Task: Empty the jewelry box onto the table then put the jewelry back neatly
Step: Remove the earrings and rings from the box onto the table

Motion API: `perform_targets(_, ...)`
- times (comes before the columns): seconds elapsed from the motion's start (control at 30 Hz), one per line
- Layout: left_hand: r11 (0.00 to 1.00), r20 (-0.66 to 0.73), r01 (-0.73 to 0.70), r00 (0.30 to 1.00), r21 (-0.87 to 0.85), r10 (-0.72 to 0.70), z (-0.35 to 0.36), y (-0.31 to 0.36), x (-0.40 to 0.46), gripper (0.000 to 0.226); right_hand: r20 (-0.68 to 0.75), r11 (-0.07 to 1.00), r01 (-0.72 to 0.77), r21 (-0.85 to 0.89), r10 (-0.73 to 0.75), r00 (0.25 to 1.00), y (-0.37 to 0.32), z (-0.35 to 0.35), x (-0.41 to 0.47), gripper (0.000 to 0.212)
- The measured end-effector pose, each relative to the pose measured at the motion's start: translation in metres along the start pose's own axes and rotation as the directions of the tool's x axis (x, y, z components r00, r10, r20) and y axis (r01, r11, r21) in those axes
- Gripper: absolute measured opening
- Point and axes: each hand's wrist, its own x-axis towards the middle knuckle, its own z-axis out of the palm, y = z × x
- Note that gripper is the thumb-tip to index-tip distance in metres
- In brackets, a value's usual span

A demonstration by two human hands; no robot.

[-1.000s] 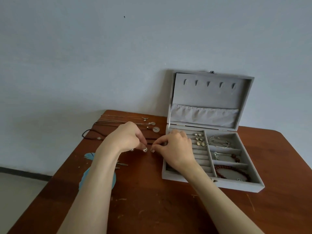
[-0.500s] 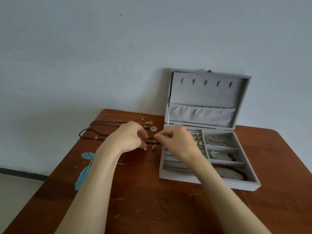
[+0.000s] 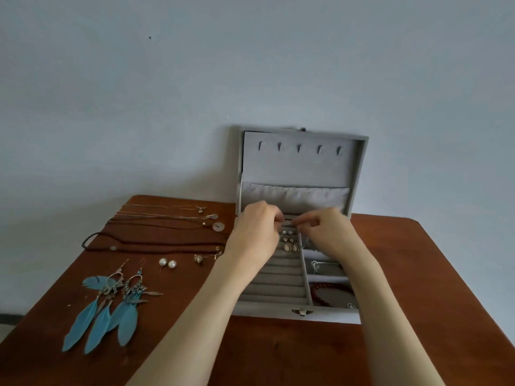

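Head view: both hands pinch tiny studs, barely visible, at frame centre over the back rows of the grey velvet jewelry box (image 3: pixel 274 288); left hand (image 3: pixel 257 232) and right hand (image 3: pixel 326 232) are equally near. Left of them on the brown wooden table (image 3: pixel 418 274) lie two white pearl studs (image 3: pixel 167 263) and two blue feather earrings (image 3: pixel 106 307).

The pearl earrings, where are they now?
In the head view, the pearl earrings lie on the table left of the box, just above the feather earrings.
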Motion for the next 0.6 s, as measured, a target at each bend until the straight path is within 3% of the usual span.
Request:
perform_targets(0.1,0.997,0.028,0.034,0.999,0.065,-0.036,0.012,0.004,0.005,0.021,-0.014,0.994,-0.012,-0.111,0.01,1.0,0.0,0.006,0.002,0.027)
perform_targets(0.37,0.996,0.068,0.045,0.996,0.075,-0.05,0.023,0.001,0.007,0.02,-0.012,0.984,0.025,-0.176,-0.028,1.0,-0.003,0.001,-0.001,0.027)
perform_targets(0.53,0.995,0.093,0.076,0.992,0.071,-0.083,0.023,0.001,0.01,0.018,0.038,0.998,-0.004,-0.062,0.006,0.999,-0.005,0.006,0.0,0.016)
perform_targets(0.6,0.995,0.096,0.078,0.992,0.059,-0.083,0.021,0.002,0.009,0.018,0.053,1.0,-0.012,-0.022,0.013,0.999,-0.005,0.006,0.001,0.025)
